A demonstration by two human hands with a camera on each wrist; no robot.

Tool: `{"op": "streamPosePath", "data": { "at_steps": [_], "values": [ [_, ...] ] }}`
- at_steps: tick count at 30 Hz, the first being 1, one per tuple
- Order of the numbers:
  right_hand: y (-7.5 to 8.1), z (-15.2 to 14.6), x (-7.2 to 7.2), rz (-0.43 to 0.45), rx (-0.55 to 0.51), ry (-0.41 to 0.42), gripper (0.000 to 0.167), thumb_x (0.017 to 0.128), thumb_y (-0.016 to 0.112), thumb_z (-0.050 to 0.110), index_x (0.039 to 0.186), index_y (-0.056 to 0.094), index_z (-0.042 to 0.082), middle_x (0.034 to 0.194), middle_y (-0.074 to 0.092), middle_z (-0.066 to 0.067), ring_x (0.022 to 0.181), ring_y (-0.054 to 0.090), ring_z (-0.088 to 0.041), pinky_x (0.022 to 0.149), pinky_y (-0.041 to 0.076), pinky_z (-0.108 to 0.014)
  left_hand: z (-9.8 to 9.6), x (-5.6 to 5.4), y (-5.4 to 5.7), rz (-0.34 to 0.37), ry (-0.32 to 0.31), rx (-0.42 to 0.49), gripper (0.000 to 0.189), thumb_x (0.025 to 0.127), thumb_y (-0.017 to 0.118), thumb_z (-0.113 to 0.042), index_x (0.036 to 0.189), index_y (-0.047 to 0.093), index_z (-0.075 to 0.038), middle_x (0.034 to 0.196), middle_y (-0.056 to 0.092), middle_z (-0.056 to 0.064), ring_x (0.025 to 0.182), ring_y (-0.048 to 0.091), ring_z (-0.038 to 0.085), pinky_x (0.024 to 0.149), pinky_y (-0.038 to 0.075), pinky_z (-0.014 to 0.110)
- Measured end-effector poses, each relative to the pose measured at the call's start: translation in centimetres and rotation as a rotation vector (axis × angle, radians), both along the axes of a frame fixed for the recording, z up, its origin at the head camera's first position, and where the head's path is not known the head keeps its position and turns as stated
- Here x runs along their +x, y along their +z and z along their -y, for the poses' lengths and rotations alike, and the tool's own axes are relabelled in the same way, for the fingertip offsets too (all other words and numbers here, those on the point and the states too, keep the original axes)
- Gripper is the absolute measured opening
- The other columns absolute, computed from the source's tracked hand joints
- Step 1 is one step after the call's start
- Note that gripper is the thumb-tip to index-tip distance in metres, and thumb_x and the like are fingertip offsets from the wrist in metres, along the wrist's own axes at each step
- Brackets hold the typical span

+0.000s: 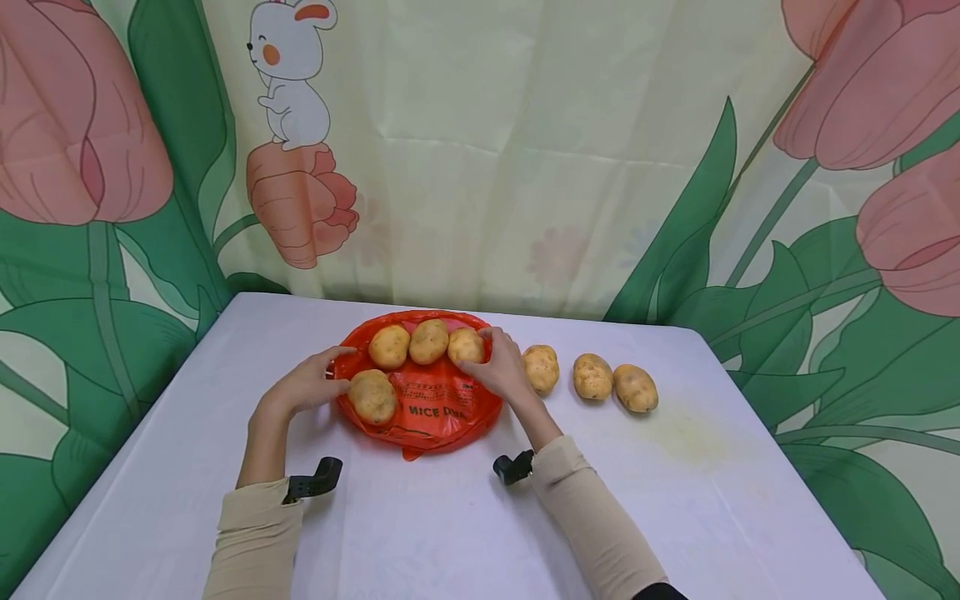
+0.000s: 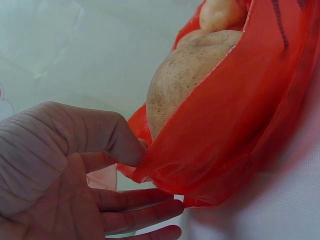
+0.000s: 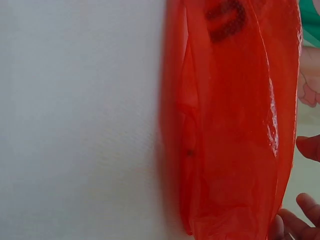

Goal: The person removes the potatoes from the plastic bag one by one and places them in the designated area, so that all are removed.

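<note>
Round, thin red plastic bag (image 1: 450,429) with dark printing, on white-topped table (image 1: 420,533), toward far edge. Sits with mouth facing up and spread wide, probably for easy access inside. Contains four tan, oval, smooth-skinned potatoes (image 1: 428,342): three in a row along far side, one at near left. Likely weigh the plastic down and help keep walls apart.

At left rim: bare left hand (image 1: 300,385). Pinches plastic edge between thumb and index finger, with other fingers straighter, outside bag. Seems to brace wall beside near-left potato, against slumping.

At right rim: bare right hand (image 1: 504,362). Curves thumb and fingers about rightmost bagged potato and adjoining rim. Shows only fingertips by rim in right wrist view; cannot tell whether gripping potato, pinching plastic or just touching. Perhaps steadies that side.

Right of bag: three loose tan, oval potatoes (image 1: 592,377), in rough row, nearest just beside right hand. Apparently set within easy reach, off the plastic.

Further out: beige fabric sleeves (image 1: 258,533), black wrist cameras (image 1: 322,477). Behind table: pale curtain (image 1: 487,167) printed with tulips and rabbit.
</note>
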State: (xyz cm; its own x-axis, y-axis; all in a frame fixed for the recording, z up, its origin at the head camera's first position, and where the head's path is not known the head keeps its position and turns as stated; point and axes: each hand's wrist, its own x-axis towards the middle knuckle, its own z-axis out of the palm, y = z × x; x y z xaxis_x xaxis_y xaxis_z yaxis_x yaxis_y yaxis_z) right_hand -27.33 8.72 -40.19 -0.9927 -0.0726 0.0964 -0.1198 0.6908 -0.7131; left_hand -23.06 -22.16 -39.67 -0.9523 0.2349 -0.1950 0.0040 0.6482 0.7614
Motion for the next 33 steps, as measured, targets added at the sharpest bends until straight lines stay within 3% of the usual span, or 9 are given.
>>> {"op": "streamPosePath", "data": {
  "at_steps": [16, 33],
  "values": [
    [-0.1, 0.7, -1.9, -0.01, 0.053, 0.023, 0.063, 0.085, 0.081, 0.026, 0.136, 0.053, 0.0, 0.136, 0.059, -0.021, 0.125, 0.049, -0.04, 0.106, 0.044, -0.05, 0.1, -0.2, -0.3, -0.008, -0.005, 0.009, 0.064, 0.095, 0.056, -0.012, 0.154, 0.035, 0.002, 0.149, 0.042, 0.034, 0.135, 0.042, 0.05, 0.109, 0.041, 0.065],
    [-0.2, 1.1, -2.5, 0.009, 0.11, 0.015, 0.061, 0.086, 0.081, 0.024, 0.134, 0.054, -0.001, 0.131, 0.054, -0.022, 0.121, 0.046, -0.039, 0.104, 0.043, -0.048, 0.0, -0.4, -0.4, 0.006, 0.001, -0.002, 0.065, 0.096, 0.056, -0.012, 0.156, 0.034, 0.001, 0.149, 0.042, 0.033, 0.134, 0.043, 0.049, 0.107, 0.044, 0.064]
  ]
}}
